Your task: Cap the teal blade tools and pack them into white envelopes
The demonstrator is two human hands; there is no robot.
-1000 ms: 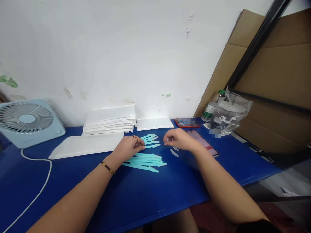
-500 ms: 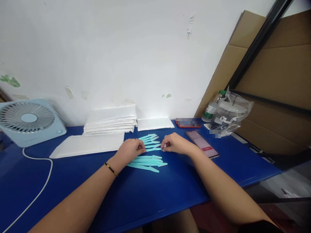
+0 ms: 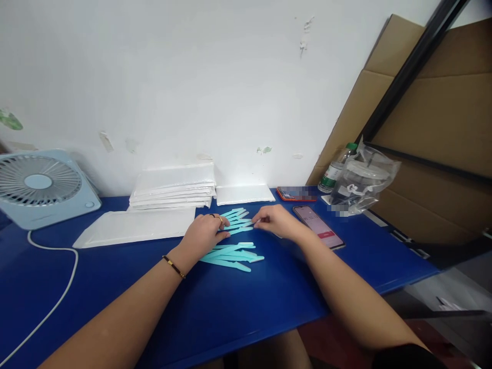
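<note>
Turquoise eyebrow razors lie in two fanned groups on the blue table, blade ends to the right. My left hand (image 3: 205, 233) rests over the handles of the upper razors (image 3: 239, 220), thumb and index finger apart, hiding those handle ends. At the blade ends of this group, my right hand (image 3: 272, 221) pinches the tip of one razor; its fingertips partly hide the contact. Nearer to me is the lower group of razors (image 3: 232, 256), overlapping and untouched by either hand. A small pale edge shows beneath my right hand, too hidden to name.
Stacked white packets (image 3: 175, 187) and a flat white packet (image 3: 136, 228) lie left; another white packet (image 3: 246, 193) is by the wall. A lit phone (image 3: 321, 228), a red-edged phone (image 3: 295, 193), a bottle (image 3: 334, 169) and a bagged cup (image 3: 361, 182) stand right. A fan (image 3: 46, 187) sits left.
My left thumb and index finger have parted from a pinch at a razor. Both hands have shifted slightly toward the wall, over the upper group. The view has tilted a little.
</note>
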